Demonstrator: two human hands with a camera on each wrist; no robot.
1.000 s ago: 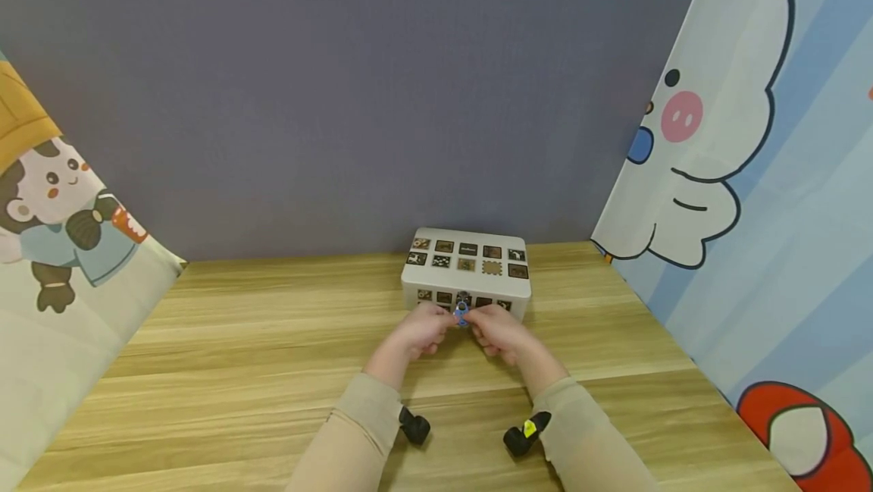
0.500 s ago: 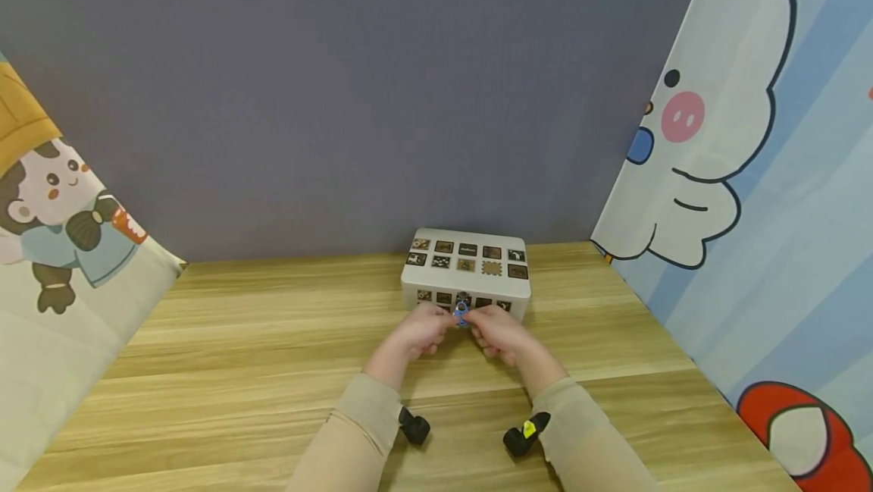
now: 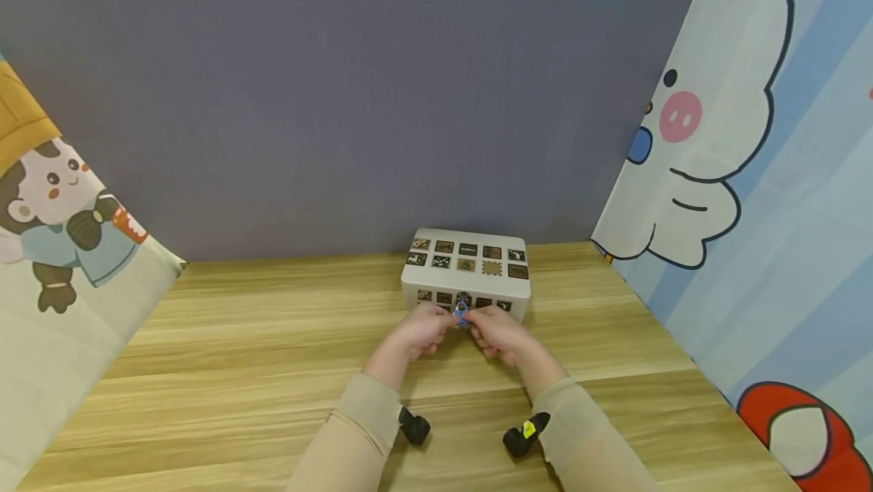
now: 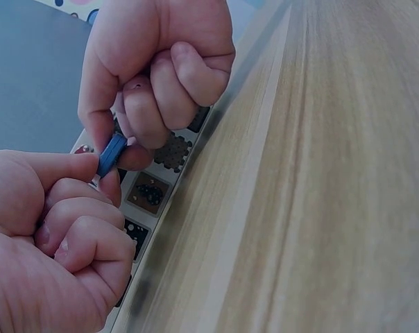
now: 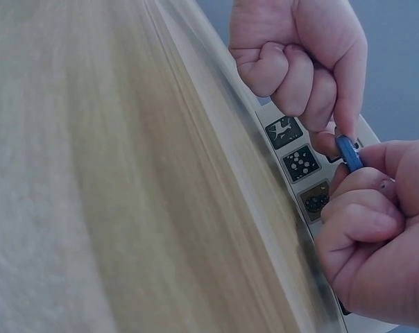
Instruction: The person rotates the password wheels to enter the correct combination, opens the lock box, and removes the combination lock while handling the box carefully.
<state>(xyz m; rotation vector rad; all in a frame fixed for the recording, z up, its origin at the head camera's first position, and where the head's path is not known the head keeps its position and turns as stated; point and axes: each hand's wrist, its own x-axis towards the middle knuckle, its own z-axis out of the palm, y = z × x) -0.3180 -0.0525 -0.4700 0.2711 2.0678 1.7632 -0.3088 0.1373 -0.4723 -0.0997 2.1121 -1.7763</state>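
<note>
A small blue padlock [image 3: 461, 318] hangs at the metal clasp [image 3: 463, 297] on the front of a white box [image 3: 467, 280] printed with dark square pictures. The box lid is down. My left hand [image 3: 423, 327] pinches the padlock's left side between thumb and index finger, the other fingers curled in. From the other side my right hand [image 3: 501, 331] pinches it in the same way. Both wrist views show the blue lock body [image 4: 112, 154] edge-on between the fingertips. Whether the shackle is locked cannot be made out.
The box stands on a wood-grain table [image 3: 273, 371], close to a grey upright panel [image 3: 341, 98] at the back. Cartoon-printed curtains flank it, left [image 3: 82, 310] and right [image 3: 771, 249]. Black wrist mounts [image 3: 414, 427] sit at both beige cuffs.
</note>
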